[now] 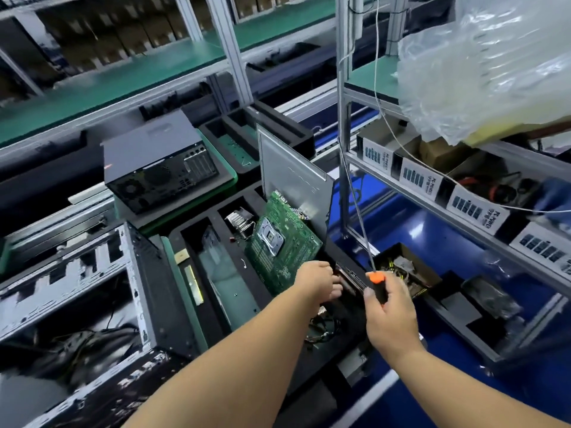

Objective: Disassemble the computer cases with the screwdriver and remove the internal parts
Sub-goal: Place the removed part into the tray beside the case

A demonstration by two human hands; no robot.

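- The right hand (390, 316) was curled round a screwdriver (377, 285) with a black grip and orange cap, its thin shaft rising up and away from the knuckles.
- The left hand (319, 281) reached forward, fingers bent down onto a flat dark part (349, 281) standing in the black foam tray (216, 319); whether it truly gripped it I could not tell, as the fingertips were hidden.
- That part sat between the two hands, touching the left one.
- Just beyond the left hand a green motherboard (284, 242) leaned in the tray, with a grey metal panel (293, 177) upright behind it.
- Far to the left of both arms lay an opened computer case (77, 288), gutted and on its side.
- Well beyond it stood a closed computer case (157, 162).
- To the right of the right hand, a small box of loose parts (404, 270) rested on the blue bench (417, 223).
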